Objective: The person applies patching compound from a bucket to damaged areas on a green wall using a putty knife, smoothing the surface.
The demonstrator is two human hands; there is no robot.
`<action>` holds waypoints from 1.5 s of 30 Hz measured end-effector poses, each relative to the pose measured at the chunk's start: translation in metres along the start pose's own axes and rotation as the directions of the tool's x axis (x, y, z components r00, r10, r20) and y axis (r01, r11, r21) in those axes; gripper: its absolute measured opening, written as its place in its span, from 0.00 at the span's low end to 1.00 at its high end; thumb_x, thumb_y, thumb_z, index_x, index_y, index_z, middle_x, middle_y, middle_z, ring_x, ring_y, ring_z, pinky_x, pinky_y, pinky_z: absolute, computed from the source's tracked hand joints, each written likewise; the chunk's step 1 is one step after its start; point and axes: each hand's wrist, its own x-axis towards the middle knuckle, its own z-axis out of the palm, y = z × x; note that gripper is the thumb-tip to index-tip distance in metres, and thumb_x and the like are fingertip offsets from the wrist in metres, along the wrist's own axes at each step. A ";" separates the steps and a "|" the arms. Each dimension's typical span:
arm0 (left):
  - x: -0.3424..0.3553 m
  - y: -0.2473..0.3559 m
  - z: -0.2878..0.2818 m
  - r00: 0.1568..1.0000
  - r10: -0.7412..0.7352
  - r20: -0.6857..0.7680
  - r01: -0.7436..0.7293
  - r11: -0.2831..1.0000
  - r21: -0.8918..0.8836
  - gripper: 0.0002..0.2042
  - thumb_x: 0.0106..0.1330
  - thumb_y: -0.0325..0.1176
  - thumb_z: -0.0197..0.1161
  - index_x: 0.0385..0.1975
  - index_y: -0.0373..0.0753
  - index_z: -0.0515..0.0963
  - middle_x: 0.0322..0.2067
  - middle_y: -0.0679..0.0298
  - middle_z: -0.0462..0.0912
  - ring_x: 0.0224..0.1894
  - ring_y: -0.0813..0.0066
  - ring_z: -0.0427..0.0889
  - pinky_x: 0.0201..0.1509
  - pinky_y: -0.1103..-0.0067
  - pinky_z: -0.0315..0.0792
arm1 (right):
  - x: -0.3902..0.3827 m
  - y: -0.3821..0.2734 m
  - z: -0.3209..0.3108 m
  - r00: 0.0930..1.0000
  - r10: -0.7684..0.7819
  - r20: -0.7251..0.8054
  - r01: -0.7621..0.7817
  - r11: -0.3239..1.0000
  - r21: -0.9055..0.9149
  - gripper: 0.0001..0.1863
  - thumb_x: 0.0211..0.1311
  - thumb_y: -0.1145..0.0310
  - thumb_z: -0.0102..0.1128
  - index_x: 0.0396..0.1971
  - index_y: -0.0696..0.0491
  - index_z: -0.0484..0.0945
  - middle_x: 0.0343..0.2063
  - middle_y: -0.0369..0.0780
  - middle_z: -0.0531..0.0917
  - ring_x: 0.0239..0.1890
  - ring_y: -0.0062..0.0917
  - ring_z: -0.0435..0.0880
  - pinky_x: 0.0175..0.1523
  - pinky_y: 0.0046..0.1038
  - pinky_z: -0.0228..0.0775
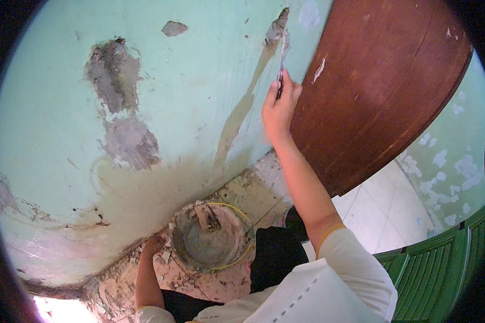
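My right hand (280,107) is raised to the pale green wall, its fingers wrapped round the dark handle of a putty knife (283,56). The blade, seen nearly edge-on, lies against the wall just below a narrow chipped hole (277,26). From there a wet brownish streak (236,121) runs down the wall. Low on the left, my left hand (155,245) is beside a round bucket (178,253) with grey residue inside and a yellow handle. Its fingers are small and partly hidden, so their grip does not show. Inside the bucket rests a small tool (207,218), caked with mortar.
Grey patches (116,75) of bare mortar mark the wall at left. A brown wooden panel (382,81) stands close by my right arm. Rubble (124,285) litters the floor along the wall. Green slatted shutters (436,264) are at lower right.
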 end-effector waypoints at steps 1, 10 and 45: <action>-0.003 -0.007 0.002 0.998 0.034 -0.057 -0.035 0.999 -0.028 0.20 0.61 0.49 0.59 0.37 0.36 0.80 0.39 0.47 0.82 0.46 0.52 0.80 0.50 0.63 0.71 | 0.012 0.002 0.005 1.000 -0.004 -0.014 0.004 1.000 -0.008 0.22 0.66 0.75 0.48 0.59 0.62 0.63 0.44 0.52 0.65 0.45 0.43 0.71 0.52 0.36 0.67; -0.004 0.002 -0.002 0.997 0.047 -0.068 -0.052 0.995 -0.083 0.20 0.61 0.46 0.59 0.42 0.34 0.78 0.42 0.47 0.81 0.49 0.51 0.78 0.53 0.63 0.71 | -0.028 0.011 0.035 0.998 0.012 0.058 -0.017 0.995 0.096 0.23 0.65 0.76 0.51 0.60 0.61 0.65 0.42 0.48 0.65 0.39 0.33 0.72 0.45 0.30 0.70; -0.075 0.047 -0.064 0.995 -0.090 -0.032 0.081 0.973 -0.217 0.20 0.69 0.44 0.55 0.50 0.34 0.74 0.40 0.53 0.82 0.39 0.66 0.83 0.45 0.71 0.74 | -0.212 0.097 -0.084 0.751 0.405 0.521 -0.465 0.885 -0.017 0.15 0.67 0.68 0.51 0.49 0.61 0.74 0.37 0.46 0.79 0.36 0.32 0.80 0.43 0.32 0.71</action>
